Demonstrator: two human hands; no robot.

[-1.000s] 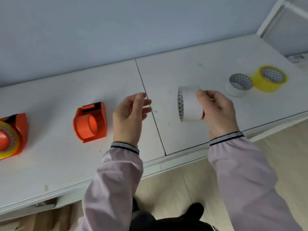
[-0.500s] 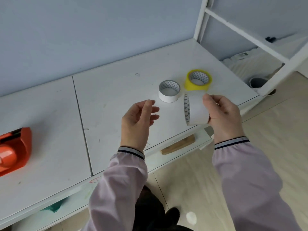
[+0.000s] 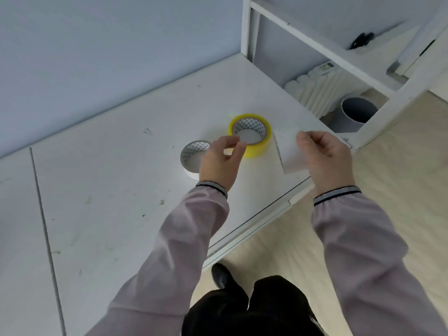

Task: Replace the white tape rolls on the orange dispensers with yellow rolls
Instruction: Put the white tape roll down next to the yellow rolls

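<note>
head view: right hand (image 3: pixel 326 158) fingers grip a white roll (image 3: pixel 289 154) just right of the yellow roll (image 3: pixel 251 134) on the tabletop (image 3: pixel 121 190); left hand (image 3: pixel 219 162), fingers loosely spread, hovers just left of it, over another white roll (image 3: pixel 191 157).

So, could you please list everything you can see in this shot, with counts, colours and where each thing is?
Yellow tape roll: one, yellow, flat on the table, far right part.
White tape roll on table: one, white, flat, left of the yellow roll, partly behind the left hand.
White tape roll in hand: one, white, held on edge over the table's right edge.
Table: one, white, scuffed, with a seam on the left.
Shelf frame: one, white, beyond the table's right end.
Grey bin: one, on the floor under the frame.
Left hand: empty, fingers curled by the yellow roll.
Right hand: gripping the white roll.
</note>
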